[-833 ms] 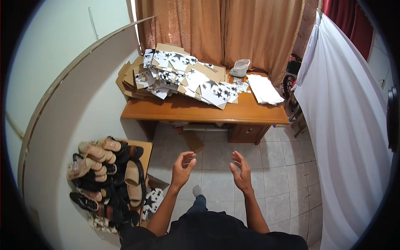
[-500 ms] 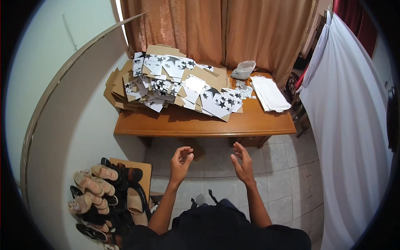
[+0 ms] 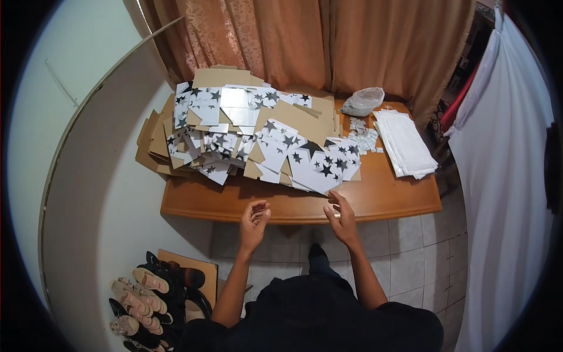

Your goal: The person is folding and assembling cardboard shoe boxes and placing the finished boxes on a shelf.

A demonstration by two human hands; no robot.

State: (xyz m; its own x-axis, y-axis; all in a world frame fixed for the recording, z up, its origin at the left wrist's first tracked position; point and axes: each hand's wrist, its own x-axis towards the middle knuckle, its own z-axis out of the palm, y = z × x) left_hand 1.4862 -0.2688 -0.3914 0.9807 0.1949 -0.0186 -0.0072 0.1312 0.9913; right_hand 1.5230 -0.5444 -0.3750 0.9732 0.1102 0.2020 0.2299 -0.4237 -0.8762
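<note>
My left hand is raised over the front edge of the wooden table, fingers loosely curled and apart, with nothing in it. Level with it, my right hand hangs over the same edge, thumb and fingers spread, also holding nothing. Just beyond both hands lies a heap of flattened cardboard boxes, some plain brown, others white with black stars. The nearest star-printed piece comes close to my right fingertips. I cannot make out any contact between my hands and the cardboard.
On the table's right side are a stack of white folded sheets, small clear packets and a plastic bag. Shoes are piled at lower left. A white cloth hangs on the right; brown curtains hang behind.
I have stepped closer, so the table and its cardboard heap appear nearer. My hands, once in front of the table, are now over its front edge. A foot shows below.
</note>
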